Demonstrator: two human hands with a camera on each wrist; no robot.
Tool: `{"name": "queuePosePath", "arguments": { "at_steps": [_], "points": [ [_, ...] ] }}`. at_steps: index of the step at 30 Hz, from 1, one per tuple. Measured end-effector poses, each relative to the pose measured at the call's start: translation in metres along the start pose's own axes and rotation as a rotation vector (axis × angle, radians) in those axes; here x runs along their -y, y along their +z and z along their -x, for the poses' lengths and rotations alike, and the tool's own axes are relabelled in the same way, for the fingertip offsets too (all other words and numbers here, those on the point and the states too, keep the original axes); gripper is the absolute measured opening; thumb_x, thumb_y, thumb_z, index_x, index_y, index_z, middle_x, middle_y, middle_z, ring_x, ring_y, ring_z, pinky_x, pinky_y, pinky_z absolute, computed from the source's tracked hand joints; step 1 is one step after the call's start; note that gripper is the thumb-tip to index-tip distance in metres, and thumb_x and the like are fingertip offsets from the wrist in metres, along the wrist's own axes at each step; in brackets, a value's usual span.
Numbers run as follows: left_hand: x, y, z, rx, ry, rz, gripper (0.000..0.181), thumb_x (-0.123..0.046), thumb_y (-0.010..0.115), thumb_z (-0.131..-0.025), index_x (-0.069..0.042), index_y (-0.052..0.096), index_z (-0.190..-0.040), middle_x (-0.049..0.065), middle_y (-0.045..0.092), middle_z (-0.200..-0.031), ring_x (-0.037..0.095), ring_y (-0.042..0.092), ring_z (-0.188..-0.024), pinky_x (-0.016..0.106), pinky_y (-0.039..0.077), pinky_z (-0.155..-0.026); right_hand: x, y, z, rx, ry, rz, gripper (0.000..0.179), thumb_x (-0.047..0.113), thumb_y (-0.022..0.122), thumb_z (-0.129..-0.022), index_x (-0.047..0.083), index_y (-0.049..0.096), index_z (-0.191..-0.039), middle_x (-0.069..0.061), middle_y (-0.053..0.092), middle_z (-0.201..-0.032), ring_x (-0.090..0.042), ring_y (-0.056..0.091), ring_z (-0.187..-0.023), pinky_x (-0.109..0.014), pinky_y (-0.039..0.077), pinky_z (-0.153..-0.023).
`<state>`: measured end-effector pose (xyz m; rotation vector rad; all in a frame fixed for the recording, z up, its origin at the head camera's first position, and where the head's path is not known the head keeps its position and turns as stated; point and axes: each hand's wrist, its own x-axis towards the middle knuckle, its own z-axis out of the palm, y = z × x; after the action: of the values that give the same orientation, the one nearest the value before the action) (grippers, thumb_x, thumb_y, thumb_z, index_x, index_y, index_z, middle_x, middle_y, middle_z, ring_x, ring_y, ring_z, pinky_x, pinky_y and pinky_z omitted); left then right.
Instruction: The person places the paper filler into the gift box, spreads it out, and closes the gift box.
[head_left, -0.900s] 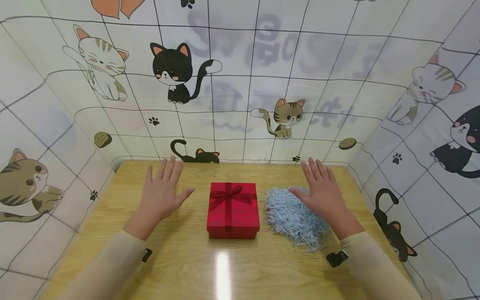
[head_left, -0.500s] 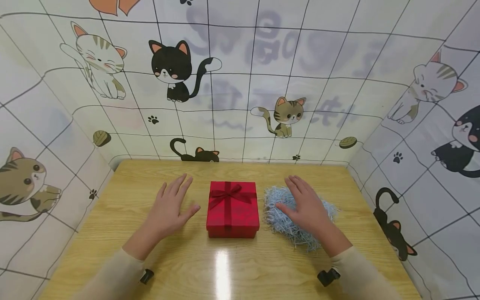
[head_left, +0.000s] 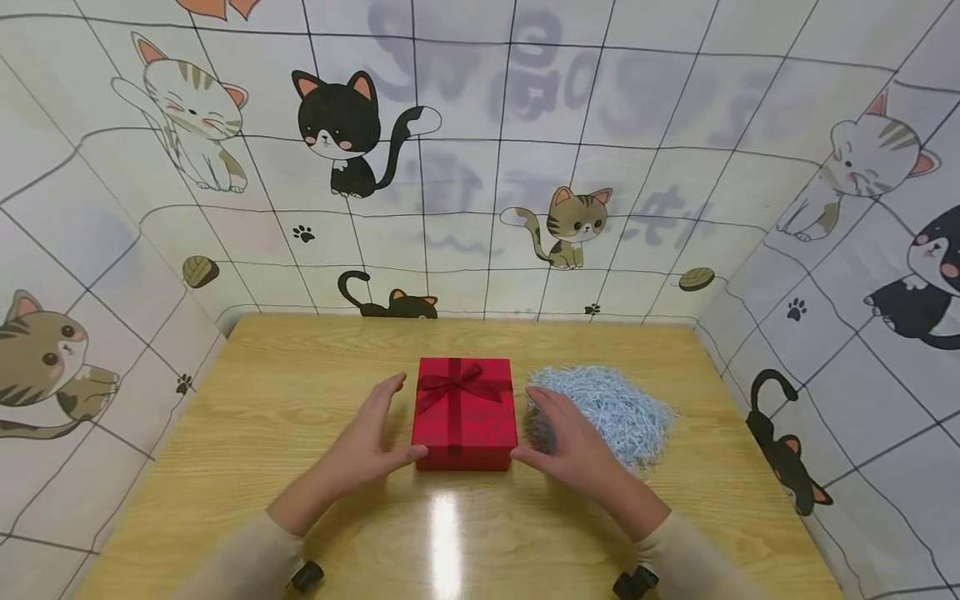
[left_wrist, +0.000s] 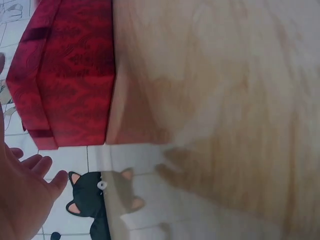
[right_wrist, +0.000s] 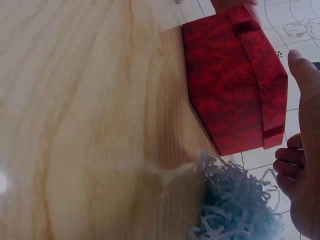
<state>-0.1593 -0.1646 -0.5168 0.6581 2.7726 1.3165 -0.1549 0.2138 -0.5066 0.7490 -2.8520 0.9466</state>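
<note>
A red gift box (head_left: pixel 480 425) with a darker red ribbon and bow on its lid stands on the wooden table (head_left: pixel 300 358). My left hand (head_left: pixel 360 450) is at its left side, fingers apart from the wall and the thumb tip overlapping the front left corner. On the opposite side my right hand (head_left: pixel 573 446) has its thumb tip right at the front right corner, with relaxed fingers beside the box. Both wrist views show the patterned box (left_wrist: pixel 75 85) with a gap between its side and the fingers. Neither hand grips anything.
A loose heap of light blue shredded paper (head_left: pixel 611 408) lies right of the box, partly behind my right hand. Cat-printed wall sheets (head_left: pixel 465 208) enclose the table at the back and both sides.
Both hands have come down and inward from wide apart, to either side of the box. The right hand has moved left off most of the shredded paper. The box has stayed in place.
</note>
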Motion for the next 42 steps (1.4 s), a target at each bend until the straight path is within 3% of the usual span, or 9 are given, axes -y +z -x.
{"name": "queuePosePath", "arguments": {
  "at_steps": [8,13,24,30,35,42],
  "points": [
    [0.001,0.012,-0.003,0.008,-0.008,0.064,0.124,-0.047,0.097,-0.085,-0.013,0.021,-0.176,0.010,0.031,-0.177,0.038,0.033,-0.162,0.067,0.036,-0.124,0.012,0.014,-0.003,0.026,0.038,-0.080,0.107,0.059,0.087,-0.093,0.006,0.038,-0.172,-0.019,0.041,-0.173,-0.043,0.037,-0.160,-0.068,0.040,-0.122],
    [0.003,0.018,-0.006,0.009,-0.006,0.140,0.125,-0.050,0.098,-0.084,-0.019,0.019,-0.177,0.003,0.028,-0.179,0.038,0.029,-0.163,0.068,0.035,-0.125,0.014,0.021,-0.006,0.019,0.053,-0.099,0.111,0.062,0.087,-0.091,0.013,0.032,-0.175,-0.013,0.039,-0.175,-0.039,0.035,-0.162,-0.068,0.039,-0.123],
    [0.002,0.031,-0.010,-0.036,0.006,0.197,0.126,-0.034,0.104,-0.080,-0.025,0.023,-0.176,0.000,0.033,-0.176,0.034,0.033,-0.162,0.062,0.035,-0.127,0.015,0.033,-0.008,-0.032,0.052,-0.138,0.109,0.052,0.089,-0.093,0.014,0.029,-0.176,-0.010,0.039,-0.175,-0.038,0.035,-0.162,-0.067,0.039,-0.123],
    [-0.001,0.030,-0.007,-0.072,-0.019,0.137,0.121,-0.035,0.104,-0.079,-0.019,0.031,-0.174,0.003,0.038,-0.174,0.034,0.038,-0.160,0.062,0.039,-0.124,0.016,0.036,-0.009,-0.039,0.055,-0.200,0.109,0.048,0.091,-0.093,0.018,0.028,-0.177,-0.006,0.038,-0.176,-0.035,0.036,-0.162,-0.067,0.039,-0.123],
    [-0.003,0.028,-0.005,-0.114,-0.004,0.085,0.114,-0.036,0.104,-0.079,-0.012,0.041,-0.171,0.004,0.046,-0.170,0.031,0.043,-0.158,0.060,0.041,-0.124,0.018,0.038,-0.008,-0.061,0.063,-0.196,0.107,0.042,0.092,-0.093,0.021,0.029,-0.177,-0.004,0.041,-0.175,-0.034,0.040,-0.160,-0.063,0.042,-0.122],
    [-0.008,0.026,-0.001,-0.159,-0.006,0.063,0.098,-0.032,0.104,-0.080,-0.013,0.054,-0.163,0.003,0.058,-0.160,0.030,0.058,-0.146,0.056,0.052,-0.115,0.022,0.039,-0.002,-0.136,0.000,-0.226,0.097,0.028,0.093,-0.093,0.011,0.041,-0.172,-0.006,0.052,-0.168,-0.032,0.052,-0.153,-0.057,0.051,-0.116]
  ]
}}
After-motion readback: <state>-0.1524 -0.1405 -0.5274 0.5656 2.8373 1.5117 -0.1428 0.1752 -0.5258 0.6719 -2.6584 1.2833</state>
